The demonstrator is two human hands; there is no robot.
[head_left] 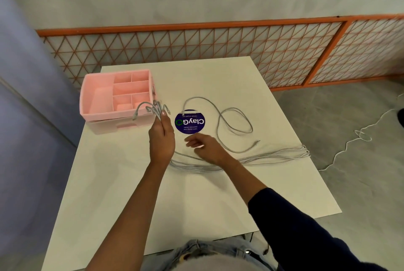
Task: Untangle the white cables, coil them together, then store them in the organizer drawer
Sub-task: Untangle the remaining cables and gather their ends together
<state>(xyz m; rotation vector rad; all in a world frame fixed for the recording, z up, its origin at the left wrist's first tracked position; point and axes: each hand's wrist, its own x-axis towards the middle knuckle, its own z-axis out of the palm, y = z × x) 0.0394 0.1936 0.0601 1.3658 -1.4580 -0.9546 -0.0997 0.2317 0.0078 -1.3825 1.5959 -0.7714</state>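
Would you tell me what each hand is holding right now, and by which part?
The left hand pinches the cables just below their plug ends. The right hand is blurred but appears to hold nothing.

We find bare surface (131,194) along the near edge and at the far right corner. White cables (284,153) sprawl across the middle and right; the pink organizer (102,115) blocks the far left corner.

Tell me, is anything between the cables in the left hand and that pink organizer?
Nothing visible. The left hand grips the cable ends right beside the pink organizer; the purple sticker lies flat on their other side. The organizer's drawer looks closed, though.
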